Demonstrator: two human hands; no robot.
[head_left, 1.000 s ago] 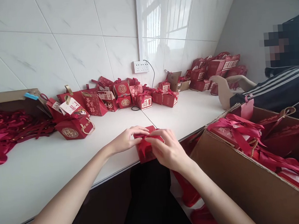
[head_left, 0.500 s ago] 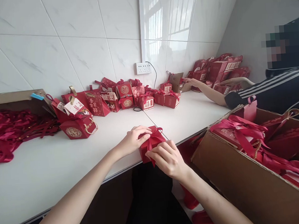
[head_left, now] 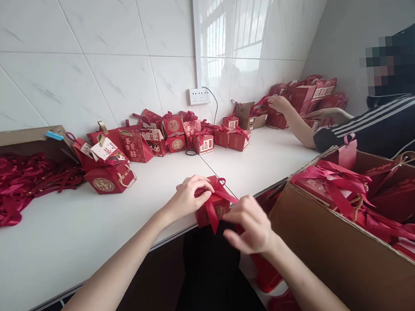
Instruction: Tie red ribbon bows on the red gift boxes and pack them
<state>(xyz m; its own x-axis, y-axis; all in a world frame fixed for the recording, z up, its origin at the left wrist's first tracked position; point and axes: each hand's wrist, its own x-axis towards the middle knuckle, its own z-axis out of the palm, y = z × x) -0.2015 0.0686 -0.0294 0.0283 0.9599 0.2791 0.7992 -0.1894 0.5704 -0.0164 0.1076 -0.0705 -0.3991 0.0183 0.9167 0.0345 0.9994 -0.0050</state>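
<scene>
A small red gift box (head_left: pixel 216 211) with a gold round print on its front sits at the table's near edge. Red ribbon (head_left: pixel 211 211) is tied over its top, with one tail hanging down the front and another stretching rightward. My left hand (head_left: pixel 192 194) rests on the box's top left, thumb and fingers closed on the ribbon near the knot. Just right of the box, my right hand (head_left: pixel 251 226) is slightly blurred, its thumb and index finger apart with nothing visible between them. The right ribbon tail passes behind its knuckles.
Several finished red boxes (head_left: pixel 173 129) line the wall. A ribbon pile (head_left: pixel 3 188) lies at the left. At the right stands a cardboard carton (head_left: pixel 327 246) of ribboned boxes. Beyond it, a co-worker's hand (head_left: pixel 278 104) holds red ribbon over a small open carton (head_left: pixel 258 121).
My right hand has moved right and down off the ribbon's front tail, its fingers spreading. My left hand stays on the knot. The co-worker's hand has drawn ribbon rightward.
</scene>
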